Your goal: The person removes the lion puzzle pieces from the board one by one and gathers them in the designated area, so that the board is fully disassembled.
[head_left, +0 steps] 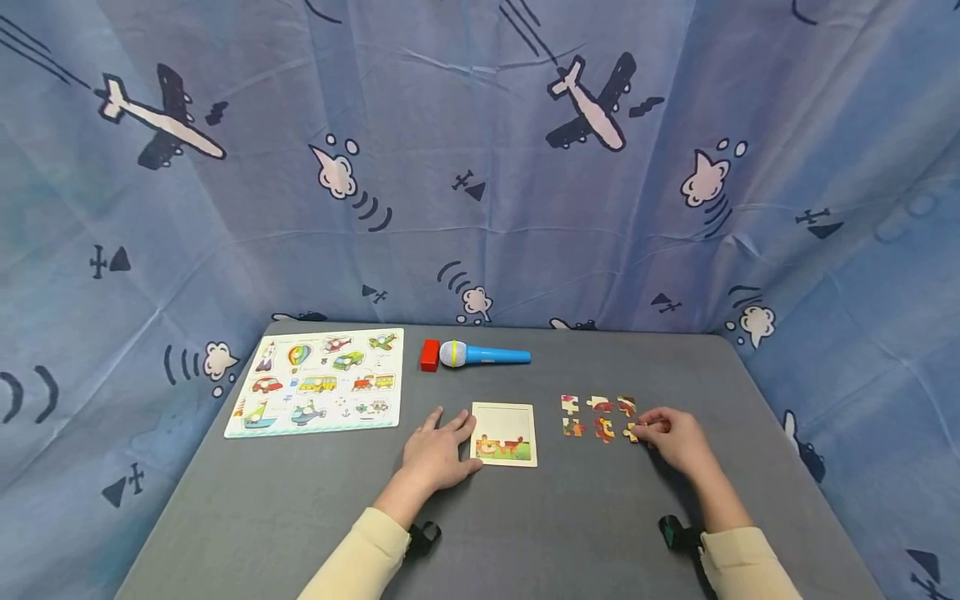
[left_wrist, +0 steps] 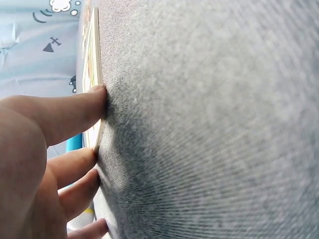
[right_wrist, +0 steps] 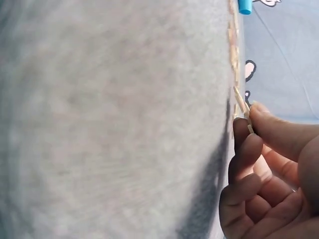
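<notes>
A small square puzzle tray [head_left: 504, 417] has a bare upper part and a strip of fitted picture pieces [head_left: 502, 448] along its lower edge. My left hand [head_left: 438, 454] rests on the table at the tray's left side, fingers spread, with thumb and index fingertips touching the tray's edge. Jigsaw pieces lie in two short rows to the right, among them one with red and yellow [head_left: 603, 430]. At the lower right end of those rows, my right hand [head_left: 675, 437] pinches a puzzle piece [right_wrist: 241, 101] between thumb and finger. That piece is tilted in the right wrist view.
A white vehicle picture board [head_left: 315, 383] lies at the far left. Behind the tray are a red block [head_left: 430, 355] and a blue toy microphone [head_left: 495, 356]. The grey table [head_left: 570, 533] ends at a patterned blue curtain [head_left: 480, 167].
</notes>
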The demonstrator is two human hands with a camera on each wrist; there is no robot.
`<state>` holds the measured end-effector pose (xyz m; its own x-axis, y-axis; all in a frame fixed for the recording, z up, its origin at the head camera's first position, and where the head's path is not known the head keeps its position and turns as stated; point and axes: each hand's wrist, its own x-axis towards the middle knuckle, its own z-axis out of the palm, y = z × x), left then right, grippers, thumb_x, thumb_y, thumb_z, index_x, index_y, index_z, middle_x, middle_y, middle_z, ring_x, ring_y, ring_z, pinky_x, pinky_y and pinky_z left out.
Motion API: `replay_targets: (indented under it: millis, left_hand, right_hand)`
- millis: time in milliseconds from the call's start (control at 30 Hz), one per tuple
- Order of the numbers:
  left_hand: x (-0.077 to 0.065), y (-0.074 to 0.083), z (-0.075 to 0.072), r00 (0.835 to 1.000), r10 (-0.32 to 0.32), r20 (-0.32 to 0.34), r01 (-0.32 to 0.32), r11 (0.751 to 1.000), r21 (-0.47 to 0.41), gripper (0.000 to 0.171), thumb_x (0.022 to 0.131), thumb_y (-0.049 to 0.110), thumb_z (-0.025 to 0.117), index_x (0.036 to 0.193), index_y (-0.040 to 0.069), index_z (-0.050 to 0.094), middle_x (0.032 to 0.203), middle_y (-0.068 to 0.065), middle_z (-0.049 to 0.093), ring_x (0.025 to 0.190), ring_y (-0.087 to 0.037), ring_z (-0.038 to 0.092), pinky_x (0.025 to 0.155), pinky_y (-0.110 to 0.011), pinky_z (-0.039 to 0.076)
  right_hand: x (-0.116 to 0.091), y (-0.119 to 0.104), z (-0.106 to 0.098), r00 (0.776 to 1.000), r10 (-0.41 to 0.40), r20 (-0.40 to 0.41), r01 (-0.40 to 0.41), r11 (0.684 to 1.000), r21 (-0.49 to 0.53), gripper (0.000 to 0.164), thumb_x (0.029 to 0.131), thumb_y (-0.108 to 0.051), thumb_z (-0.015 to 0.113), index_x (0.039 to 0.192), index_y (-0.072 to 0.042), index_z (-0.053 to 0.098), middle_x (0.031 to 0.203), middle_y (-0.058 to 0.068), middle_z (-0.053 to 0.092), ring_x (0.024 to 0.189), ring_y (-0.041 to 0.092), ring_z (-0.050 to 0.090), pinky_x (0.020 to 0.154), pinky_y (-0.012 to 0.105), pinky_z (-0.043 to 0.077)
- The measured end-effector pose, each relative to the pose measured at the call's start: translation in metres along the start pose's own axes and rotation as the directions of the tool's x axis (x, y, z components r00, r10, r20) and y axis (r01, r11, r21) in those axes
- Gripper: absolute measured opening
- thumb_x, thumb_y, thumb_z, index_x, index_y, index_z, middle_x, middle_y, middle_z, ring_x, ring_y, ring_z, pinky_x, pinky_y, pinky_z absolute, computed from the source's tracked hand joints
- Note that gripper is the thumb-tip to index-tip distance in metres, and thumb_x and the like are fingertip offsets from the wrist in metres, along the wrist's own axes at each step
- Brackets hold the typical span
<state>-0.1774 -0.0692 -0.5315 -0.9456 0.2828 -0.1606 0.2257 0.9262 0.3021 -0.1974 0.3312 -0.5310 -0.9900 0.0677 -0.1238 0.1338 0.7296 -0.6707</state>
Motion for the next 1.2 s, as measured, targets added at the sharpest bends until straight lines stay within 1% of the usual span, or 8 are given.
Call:
replay_targets:
  millis: [233,400,533,700,767,900,1133,1200]
  left_hand:
    - [0.001,0.000,0.001,1.000,0.007,-0.003,-0.007,1.000,0.013,0.076,0.088,0.055,0.072,0.152,0.024,0.048,0.159,0.003,0.044,0.151,-0.039,0.028,0.116,-0.055,0.035]
    - [0.000,0.000,0.001,1.000,0.003,-0.004,-0.003,1.000,-0.002,0.076,0.087,0.054,0.072,0.152,0.023,0.048,0.159,0.003,0.044,0.151,-0.039,0.027,0.116,-0.056,0.034]
    - [0.000,0.001,0.000,1.000,0.003,-0.008,-0.003,1.000,-0.005,0.076,0.087,0.054,0.072,0.152,0.023,0.049,0.158,0.003,0.044,0.151,-0.039,0.028,0.116,-0.056,0.035]
    - [0.000,0.000,-0.002,1.000,0.012,0.012,-0.012,1.000,-0.017,0.076,0.088,0.053,0.072,0.152,0.023,0.048,0.159,0.002,0.043,0.152,-0.039,0.026,0.116,-0.057,0.034]
    - [0.000,-0.001,-0.003,0.999,0.017,0.033,-0.017,1.000,-0.016,0.076,0.088,0.053,0.072,0.153,0.023,0.047,0.160,0.003,0.042,0.152,-0.038,0.025,0.116,-0.058,0.034]
    - [0.001,-0.004,-0.006,0.997,0.029,0.067,-0.029,1.000,0.004,0.076,0.088,0.053,0.071,0.154,0.025,0.045,0.161,0.005,0.040,0.153,-0.037,0.025,0.115,-0.058,0.036]
    - [0.000,-0.005,-0.009,0.996,0.049,0.072,-0.048,0.999,-0.016,0.075,0.089,0.050,0.072,0.154,0.023,0.046,0.161,0.004,0.040,0.152,-0.038,0.025,0.115,-0.058,0.035]
    - [0.000,-0.005,-0.010,0.996,0.054,0.068,-0.053,0.998,-0.014,0.074,0.089,0.049,0.072,0.154,0.023,0.046,0.161,0.004,0.040,0.152,-0.038,0.025,0.116,-0.057,0.035]
  right_hand:
    - [0.004,0.006,0.004,1.000,0.003,-0.003,-0.003,0.999,-0.051,0.029,0.094,-0.025,0.073,0.107,0.000,0.069,0.082,0.006,0.070,0.069,0.013,0.060,0.062,0.030,0.045]
    - [0.005,0.004,0.004,0.999,-0.012,-0.034,0.008,0.994,-0.108,0.038,0.093,-0.029,0.075,0.116,0.001,0.067,0.094,0.012,0.067,0.083,0.024,0.059,0.071,0.038,0.046]
    - [0.002,-0.003,0.004,0.998,-0.022,-0.053,0.016,0.995,-0.102,0.045,0.092,-0.029,0.075,0.123,0.002,0.063,0.101,0.016,0.068,0.091,0.030,0.062,0.075,0.043,0.048]
    - [-0.001,-0.017,0.005,0.996,-0.064,-0.066,0.059,0.995,-0.082,0.045,0.095,-0.030,0.073,0.126,0.001,0.063,0.100,0.015,0.070,0.078,0.022,0.060,0.064,0.034,0.047]
    - [-0.003,-0.023,0.007,0.993,-0.090,-0.072,0.085,0.994,-0.074,0.046,0.095,-0.031,0.072,0.128,-0.001,0.063,0.100,0.014,0.070,0.073,0.017,0.058,0.061,0.031,0.046]
    - [-0.005,-0.040,0.009,0.987,-0.138,-0.082,0.134,0.990,-0.045,0.048,0.095,-0.028,0.073,0.131,0.000,0.060,0.099,0.014,0.071,0.070,0.013,0.058,0.058,0.028,0.047]
    - [-0.009,-0.067,0.018,0.987,-0.151,-0.061,0.153,0.988,0.028,0.055,0.095,-0.025,0.073,0.138,0.002,0.052,0.100,0.013,0.074,0.070,0.014,0.060,0.057,0.027,0.047]
    - [-0.010,-0.074,0.021,0.987,-0.152,-0.048,0.155,0.986,0.066,0.054,0.095,-0.024,0.072,0.139,0.001,0.051,0.099,0.013,0.074,0.070,0.019,0.063,0.056,0.027,0.049]
